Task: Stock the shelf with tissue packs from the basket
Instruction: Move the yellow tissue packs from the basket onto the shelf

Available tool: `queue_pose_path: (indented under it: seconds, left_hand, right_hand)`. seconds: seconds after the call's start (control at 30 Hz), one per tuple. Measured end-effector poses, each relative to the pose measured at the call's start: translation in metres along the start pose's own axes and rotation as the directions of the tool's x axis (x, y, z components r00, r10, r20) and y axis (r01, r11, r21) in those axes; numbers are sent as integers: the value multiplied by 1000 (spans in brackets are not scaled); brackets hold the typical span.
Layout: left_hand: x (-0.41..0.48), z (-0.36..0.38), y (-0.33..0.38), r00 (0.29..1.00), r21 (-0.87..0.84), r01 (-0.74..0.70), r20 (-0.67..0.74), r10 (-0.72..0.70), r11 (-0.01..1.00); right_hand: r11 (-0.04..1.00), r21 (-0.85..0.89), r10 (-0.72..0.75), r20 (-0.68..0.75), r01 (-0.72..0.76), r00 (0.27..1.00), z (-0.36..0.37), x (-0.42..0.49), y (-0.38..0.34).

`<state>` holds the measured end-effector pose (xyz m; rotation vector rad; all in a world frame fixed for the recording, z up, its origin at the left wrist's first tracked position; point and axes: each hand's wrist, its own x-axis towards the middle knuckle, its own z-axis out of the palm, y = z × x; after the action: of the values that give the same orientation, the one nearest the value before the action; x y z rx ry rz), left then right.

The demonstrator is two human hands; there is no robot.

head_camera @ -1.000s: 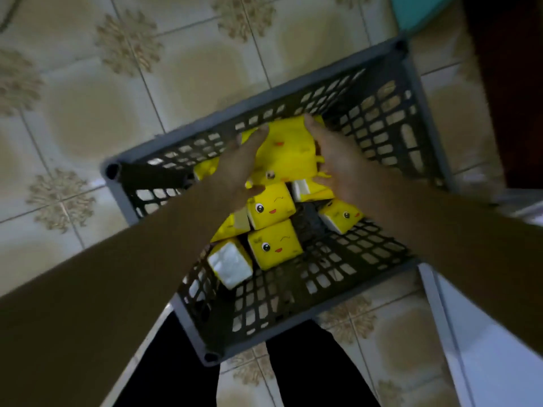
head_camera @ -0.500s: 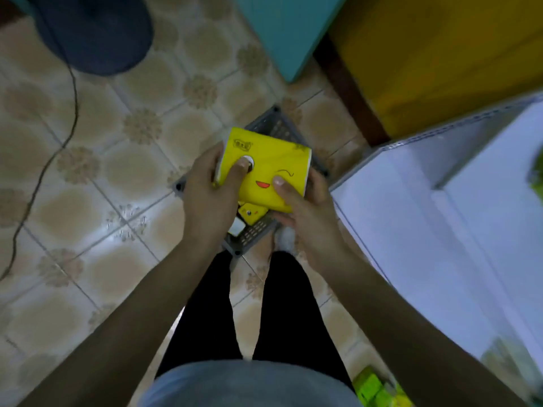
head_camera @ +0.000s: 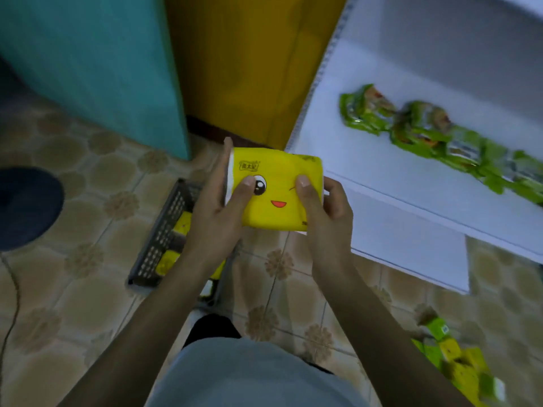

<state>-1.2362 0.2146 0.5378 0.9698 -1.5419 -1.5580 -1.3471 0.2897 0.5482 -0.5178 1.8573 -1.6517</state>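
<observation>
1. Grip: the left hand (head_camera: 216, 215) and the right hand (head_camera: 327, 218) each clasp one end of a yellow tissue pack (head_camera: 274, 205). Both thumbs press on its printed face, and the other fingers (head_camera: 333, 186) curl round behind the ends. Neither hand is slack.
2. Change: one second ago both hands were down in the basket (head_camera: 163, 239), closing on this pack. Half a second ago it was just above the rim. It is now well clear of the basket and held level between the two sets of fingers.
3. Surroundings: the basket lies below and to the left of the left fingers, with more yellow packs (head_camera: 182, 227) inside. The white shelf (head_camera: 367, 168) lies just beyond the right fingers. The pack is not resting on it.
4. Shelf contents: green packets (head_camera: 411, 124) lie well right of the right fingers.
5. Assessment: the pick is complete and the carry is underway. Placement is not yet done. With packs left in the basket, several cycles appear to remain.
</observation>
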Motion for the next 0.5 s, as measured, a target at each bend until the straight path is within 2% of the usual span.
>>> queue_pose_path:
  seconds: [0.1,0.17,0.33,0.5]
  left_hand:
    - [-19,77,20,992,-18,-69,105,70,997]
    - [-38,134,32,985,-22,-90,149,93,996]
    - [-93,262,52,938,-88,-75,331,100,993]
    - [-132,344,72,894,-165,-10,440,83,986]
  right_hand:
    - [995,32,-90,-89,94,992,-79,-11,-10]
    - [983,115,-135,-105,147,985,-135,-20,-18]
    - [964,129,-199,-221,231,955,-274,-38,-31]
    - [956,149,-193,-325,252,926,-361,-48,-38]
